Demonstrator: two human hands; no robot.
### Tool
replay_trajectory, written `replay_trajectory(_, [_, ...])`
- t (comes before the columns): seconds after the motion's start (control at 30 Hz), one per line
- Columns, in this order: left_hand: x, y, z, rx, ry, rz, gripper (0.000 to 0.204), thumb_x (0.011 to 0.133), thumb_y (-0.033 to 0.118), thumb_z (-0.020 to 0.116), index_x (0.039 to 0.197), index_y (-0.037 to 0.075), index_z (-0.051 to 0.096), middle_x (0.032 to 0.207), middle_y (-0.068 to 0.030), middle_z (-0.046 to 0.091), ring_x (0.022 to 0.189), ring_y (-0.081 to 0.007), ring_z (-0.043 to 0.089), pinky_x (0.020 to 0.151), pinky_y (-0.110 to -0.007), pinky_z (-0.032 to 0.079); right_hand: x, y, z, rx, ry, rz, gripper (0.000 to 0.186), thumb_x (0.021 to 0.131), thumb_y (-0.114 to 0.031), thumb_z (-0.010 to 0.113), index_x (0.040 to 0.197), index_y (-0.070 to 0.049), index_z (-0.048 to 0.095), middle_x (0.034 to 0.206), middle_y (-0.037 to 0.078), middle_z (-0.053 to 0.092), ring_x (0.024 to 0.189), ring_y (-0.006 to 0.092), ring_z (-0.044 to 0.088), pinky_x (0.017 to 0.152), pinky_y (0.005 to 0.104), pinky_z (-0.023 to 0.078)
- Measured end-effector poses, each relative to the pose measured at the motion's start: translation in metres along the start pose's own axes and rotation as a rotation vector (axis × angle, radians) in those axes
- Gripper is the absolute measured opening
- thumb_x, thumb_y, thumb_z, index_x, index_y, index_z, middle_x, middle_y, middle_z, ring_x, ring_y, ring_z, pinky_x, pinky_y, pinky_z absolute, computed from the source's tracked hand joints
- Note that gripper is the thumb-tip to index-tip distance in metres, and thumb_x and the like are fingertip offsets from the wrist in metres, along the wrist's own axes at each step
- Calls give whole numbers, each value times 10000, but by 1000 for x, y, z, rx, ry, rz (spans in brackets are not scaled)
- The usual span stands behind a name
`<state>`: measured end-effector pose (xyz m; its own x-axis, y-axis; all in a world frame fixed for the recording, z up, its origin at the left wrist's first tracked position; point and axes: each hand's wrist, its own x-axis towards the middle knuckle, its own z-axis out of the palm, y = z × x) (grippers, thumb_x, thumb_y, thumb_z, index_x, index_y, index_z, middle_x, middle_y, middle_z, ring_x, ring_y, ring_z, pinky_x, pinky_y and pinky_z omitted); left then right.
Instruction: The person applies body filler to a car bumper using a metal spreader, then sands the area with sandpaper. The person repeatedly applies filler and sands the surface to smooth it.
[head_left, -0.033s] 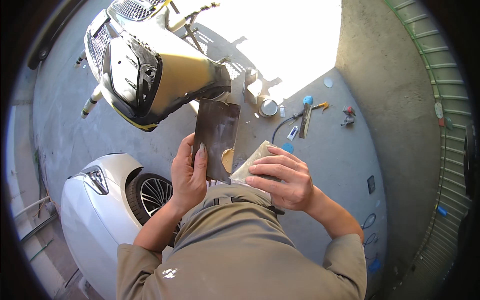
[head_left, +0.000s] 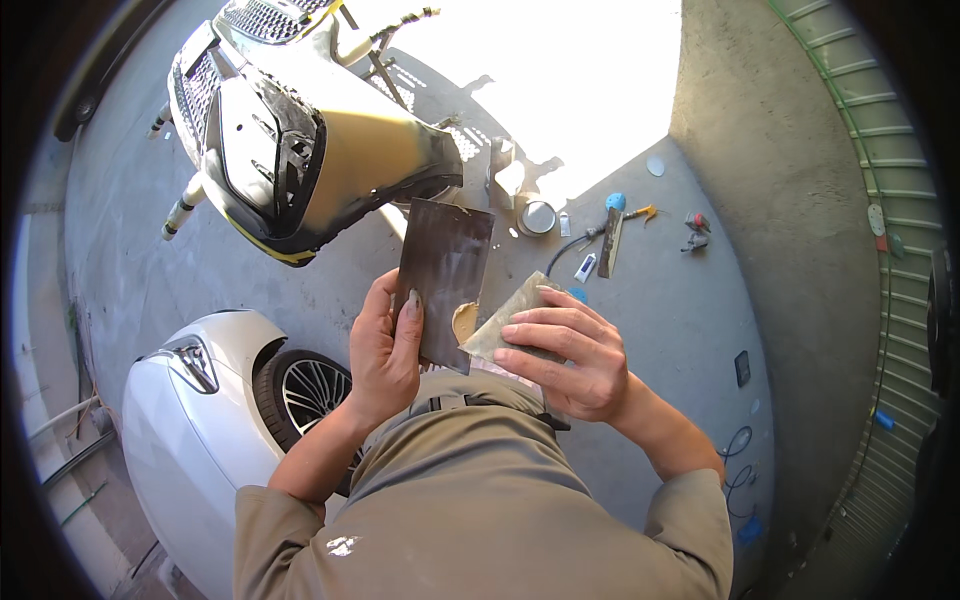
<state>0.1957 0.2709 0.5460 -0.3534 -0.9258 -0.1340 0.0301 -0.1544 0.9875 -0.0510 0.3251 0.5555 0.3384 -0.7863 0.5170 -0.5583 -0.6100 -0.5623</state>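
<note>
My left hand [head_left: 388, 345] grips a dark brown rectangular board [head_left: 440, 262], thumb across its face and fingers behind. A dab of beige putty [head_left: 465, 322] sits at the board's lower right edge. Held between the thumb and fingers of my right hand [head_left: 575, 355] is a translucent, yellowish-grey putty spreader [head_left: 512, 312]. The spreader's pointed corner meets the board's edge just below the putty; whether it touches the putty is unclear. My right thumb is hidden behind the spreader.
Ahead on the left, a car bumper [head_left: 365, 150] with beige and dark patches rests on a stand. A white car [head_left: 190, 410] with a black tyre [head_left: 300, 395] stands to my left. On the floor lie a round tin [head_left: 538, 216], a small tube [head_left: 585, 267] and a hose [head_left: 570, 245].
The board has shifted slightly right and tilted a little clockwise with my left hand. My right hand and the spreader have barely moved.
</note>
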Motion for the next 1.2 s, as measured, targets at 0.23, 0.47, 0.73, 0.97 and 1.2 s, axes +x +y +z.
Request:
replay_trajectory(0.23, [40, 4, -63, -293, 88, -100, 353, 1193, 204, 475, 1481, 2, 495, 959, -9, 720, 656, -5, 571, 548, -190, 417, 35, -13, 38, -287, -37, 80, 293, 854, -77, 760, 1129, -106, 855, 1154, 56, 778, 1128, 266, 740, 1108, 552, 559])
replay_trajectory(0.47, [63, 16, -114, 461, -262, 421, 395, 1041, -46, 572, 1423, -66, 472, 716, -178, 644, 602, -396, 664, 553, -474, 484, 94, -19, 83, -257, 0, 222, 281, 817, -54, 739, 1079, -67, 838, 1118, 100, 784, 1051, 310, 763, 1008, 505, 616])
replay_trajectory(0.73, [84, 25, -162, 514, -217, 461, 386, 1054, -39, 562, 1430, -70, 474, 746, -170, 665, 584, -385, 669, 539, -452, 497, 135, -35, 125, -108, -35, 195, 295, 786, -46, 726, 1063, -60, 827, 1081, 80, 780, 1005, 284, 753, 950, 452, 640])
replay_trajectory(0.97, [94, 32, -195, 175, 92, 359, 374, 1170, 97, 454, 1505, -69, 442, 1099, -98, 674, 882, -107, 618, 791, -285, 497, 158, -46, 146, 20, 159, 289, 309, 843, -65, 732, 1130, -97, 845, 1136, 83, 778, 1060, 282, 745, 1030, 483, 615])
replay_trajectory(1.2, [97, 16, -188, -804, -60, -222, 391, 1187, 178, 473, 1510, -39, 438, 1356, -154, 672, 1193, -159, 703, 1004, -321, 596, 180, -36, 179, -62, 158, -13, 325, 934, -216, 789, 1250, -277, 838, 1326, -19, 681, 1274, 213, 624, 1250, 628, 431])
